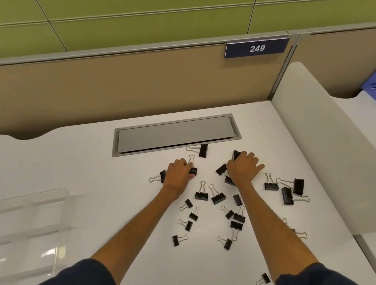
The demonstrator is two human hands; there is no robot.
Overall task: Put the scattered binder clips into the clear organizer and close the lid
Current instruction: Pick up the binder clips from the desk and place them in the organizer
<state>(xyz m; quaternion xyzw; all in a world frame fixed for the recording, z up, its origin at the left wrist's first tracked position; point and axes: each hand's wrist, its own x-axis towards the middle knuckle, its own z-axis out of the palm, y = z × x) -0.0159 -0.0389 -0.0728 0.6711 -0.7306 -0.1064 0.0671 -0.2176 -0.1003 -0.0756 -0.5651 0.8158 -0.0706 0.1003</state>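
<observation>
Fingers (190, 165) of the left hand (178, 171) are curled down around a black binder clip (192, 171) on the white counter (63, 171), closed on its body. Fingers (242, 154) of the right hand (242, 169) are bent over another black clip (236, 155), gripping it at the top, with the outer fingers spread flat; two more clips lie partly under that palm. Remaining binder clips (217, 197) lie scattered across the counter between and beside both forearms, several further right near the white side panel (321, 144). Clear organizer (20, 224) sits at the near left of the counter, well apart from the clips; whether its lid is open cannot be told. Grey cable hatch (173, 136) lies beyond the hands.
</observation>
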